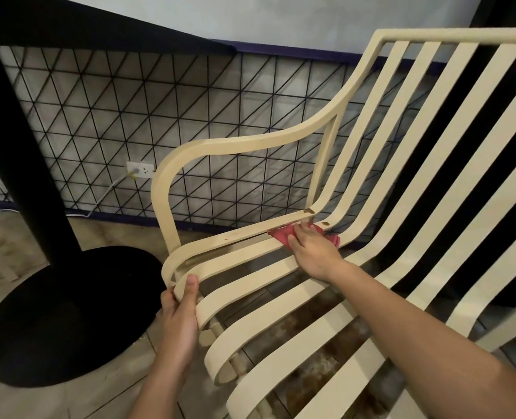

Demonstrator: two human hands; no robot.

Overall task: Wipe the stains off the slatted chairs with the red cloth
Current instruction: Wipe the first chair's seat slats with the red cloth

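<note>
Chair: cream slatted chair (252, 300) fills the centre and right of the frame.
Red cloth (276, 236): centre, on the outermost seat slats where they bend upward.
Right hand (312, 252): fingers laid over the cloth, pressing it down, probably to scrub.
Left hand (179, 316): lower centre, wrapped round a slat's curled front, seemingly steadying the chair.
</note>
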